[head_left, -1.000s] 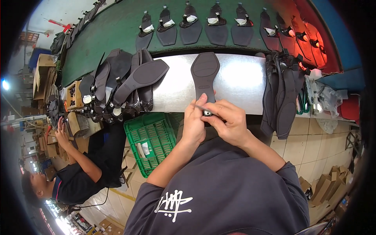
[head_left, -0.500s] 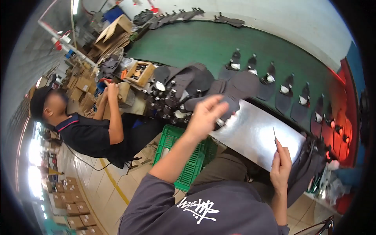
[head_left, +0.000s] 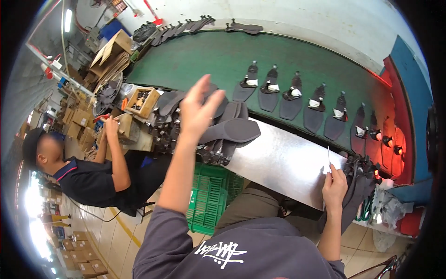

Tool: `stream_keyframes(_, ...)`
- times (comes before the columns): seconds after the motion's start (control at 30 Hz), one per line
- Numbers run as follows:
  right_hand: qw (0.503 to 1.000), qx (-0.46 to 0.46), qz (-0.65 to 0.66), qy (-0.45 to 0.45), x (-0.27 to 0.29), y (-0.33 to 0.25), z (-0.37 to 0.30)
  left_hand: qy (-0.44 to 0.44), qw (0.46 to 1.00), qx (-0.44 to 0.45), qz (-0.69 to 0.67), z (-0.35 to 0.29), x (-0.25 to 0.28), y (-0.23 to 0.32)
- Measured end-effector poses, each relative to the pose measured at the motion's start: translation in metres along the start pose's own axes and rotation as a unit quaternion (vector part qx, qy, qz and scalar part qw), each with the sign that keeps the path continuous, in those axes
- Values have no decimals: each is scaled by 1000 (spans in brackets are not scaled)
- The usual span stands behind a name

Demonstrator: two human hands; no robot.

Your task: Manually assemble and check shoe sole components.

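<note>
My left hand is raised over a pile of dark grey shoe soles, its fingers spread and nothing in it. One flat sole lies across the near end of that pile, its toe reaching over a shiny metal sheet. At the sheet's right end, my right hand grips a slim tool with a thin, pale blade pointing up. Its handle is mostly covered by my fingers.
Behind the sheet, a green conveyor belt carries a row of soles with straps, toward a red-glowing opening. A green crate stands below. On the left sits a co-worker beside a wooden box of small parts.
My left hand has moved left and upward, away from the metal sheet. My right hand still holds the slim tool. The whole view has shifted slightly.
</note>
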State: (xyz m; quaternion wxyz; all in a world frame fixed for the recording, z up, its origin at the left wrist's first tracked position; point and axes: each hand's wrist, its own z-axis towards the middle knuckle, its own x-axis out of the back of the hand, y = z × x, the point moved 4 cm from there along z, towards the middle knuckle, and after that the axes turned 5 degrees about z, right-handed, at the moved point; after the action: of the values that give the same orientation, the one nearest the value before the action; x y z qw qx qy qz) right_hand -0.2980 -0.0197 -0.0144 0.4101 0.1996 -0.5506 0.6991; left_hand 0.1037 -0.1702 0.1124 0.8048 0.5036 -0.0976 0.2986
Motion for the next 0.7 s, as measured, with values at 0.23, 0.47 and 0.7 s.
stream_keyframes(0.23,998,-19,-54,3,-9,19,-1,-75,949,182,247,95,-151,-140)
stream_keyframes(0.47,999,-29,-36,5,-1,12,0,-160,917,59,361,78,-204,-172)
stream_keyframes(0.7,999,-2,-46,16,-3,9,4,26,969,-188,160,121,-166,-123)
